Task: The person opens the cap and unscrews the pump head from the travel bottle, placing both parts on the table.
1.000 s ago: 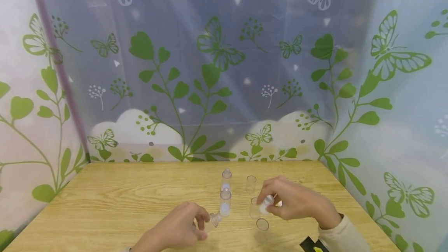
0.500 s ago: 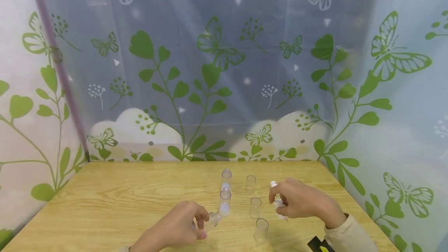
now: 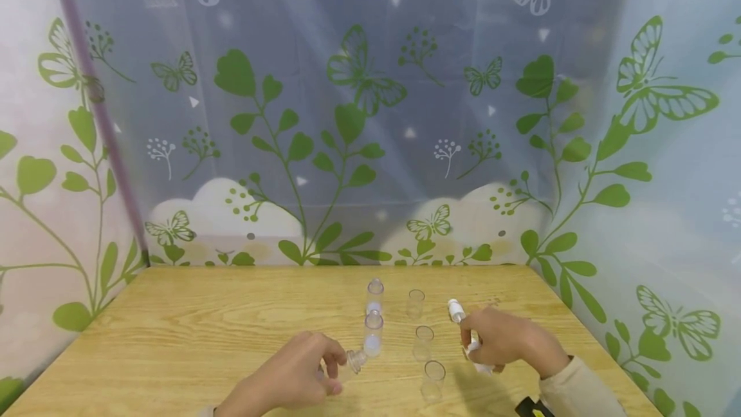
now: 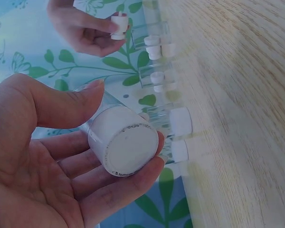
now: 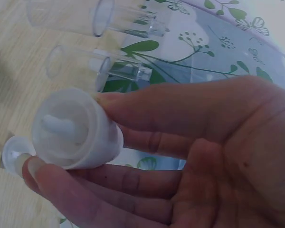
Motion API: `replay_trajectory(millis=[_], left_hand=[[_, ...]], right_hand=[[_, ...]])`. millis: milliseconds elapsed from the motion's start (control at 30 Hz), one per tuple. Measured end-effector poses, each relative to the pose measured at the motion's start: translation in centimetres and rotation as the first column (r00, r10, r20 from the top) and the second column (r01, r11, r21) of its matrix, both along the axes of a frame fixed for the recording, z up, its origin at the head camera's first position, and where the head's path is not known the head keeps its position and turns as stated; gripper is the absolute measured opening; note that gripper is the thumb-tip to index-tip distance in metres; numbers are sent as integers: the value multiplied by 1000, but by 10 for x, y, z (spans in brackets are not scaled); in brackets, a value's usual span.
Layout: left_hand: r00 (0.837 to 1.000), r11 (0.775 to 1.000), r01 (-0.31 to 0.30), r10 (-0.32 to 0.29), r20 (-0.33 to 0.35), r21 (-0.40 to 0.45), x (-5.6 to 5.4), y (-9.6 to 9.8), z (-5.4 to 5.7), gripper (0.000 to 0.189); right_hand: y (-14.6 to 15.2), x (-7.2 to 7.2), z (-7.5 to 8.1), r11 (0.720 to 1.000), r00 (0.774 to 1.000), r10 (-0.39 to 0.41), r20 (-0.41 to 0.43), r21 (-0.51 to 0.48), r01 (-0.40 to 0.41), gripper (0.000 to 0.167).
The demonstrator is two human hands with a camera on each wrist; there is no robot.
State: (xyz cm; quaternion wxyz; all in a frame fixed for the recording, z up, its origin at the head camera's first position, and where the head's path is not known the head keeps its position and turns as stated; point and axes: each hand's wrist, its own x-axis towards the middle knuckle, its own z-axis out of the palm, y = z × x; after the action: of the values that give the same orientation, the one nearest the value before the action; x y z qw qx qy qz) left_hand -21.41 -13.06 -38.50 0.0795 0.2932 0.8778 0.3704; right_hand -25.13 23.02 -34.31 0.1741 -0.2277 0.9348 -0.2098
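My left hand point(image 3: 298, 369) holds a small clear bottle point(image 4: 126, 142) with a white base, tilted so its threaded neck point(image 3: 356, 360) points right. Fingers and thumb curl round the bottle's sides in the left wrist view. In my right hand point(image 3: 512, 343) is a white pump head point(image 5: 69, 128), pinched between thumb and fingers. Its hollow underside, with a short stem inside, faces the right wrist camera. Another white pump head point(image 3: 456, 309) stands on the table just beyond the right fingertips. Two clear bottles point(image 3: 373, 333) with white bottoms stand upright between the hands.
Several clear cylindrical covers point(image 3: 424, 343) stand in a row right of the bottles, between them and my right hand. The wooden table point(image 3: 231, 307) meets a patterned curtain point(image 3: 347, 147) at the back. A black object with yellow point(image 3: 532, 407) lies by the right sleeve.
My right hand has moved right and nearer to me with the pump head, away from the clear covers. The other white pump head now shows beyond it. My left hand has stayed still.
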Motion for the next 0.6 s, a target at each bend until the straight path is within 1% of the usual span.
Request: replay_trajectory(millis=[33, 233, 433, 500, 600], left_hand=[[1000, 1000, -1, 1, -1, 2, 0, 0, 0, 31], [1000, 1000, -4, 4, -7, 6, 0, 0, 0, 30], [1000, 1000, -1, 1, -6, 4, 0, 0, -1, 31], [1000, 1000, 0, 0, -5, 1, 0, 0, -1, 32], [1000, 1000, -1, 1, -2, 0, 0, 0, -1, 32]], right_hand=[[0, 0, -2, 1000, 1000, -20, 13, 3, 20, 8], [2, -3, -11, 997, 997, -68, 46, 35, 67, 11], [0, -2, -15, 983, 984, -157, 79, 113, 147, 10], [-1, -2, -18, 978, 981, -175, 80, 129, 164, 11], [-1, -1, -22, 978, 983, -175, 64, 125, 166, 14]])
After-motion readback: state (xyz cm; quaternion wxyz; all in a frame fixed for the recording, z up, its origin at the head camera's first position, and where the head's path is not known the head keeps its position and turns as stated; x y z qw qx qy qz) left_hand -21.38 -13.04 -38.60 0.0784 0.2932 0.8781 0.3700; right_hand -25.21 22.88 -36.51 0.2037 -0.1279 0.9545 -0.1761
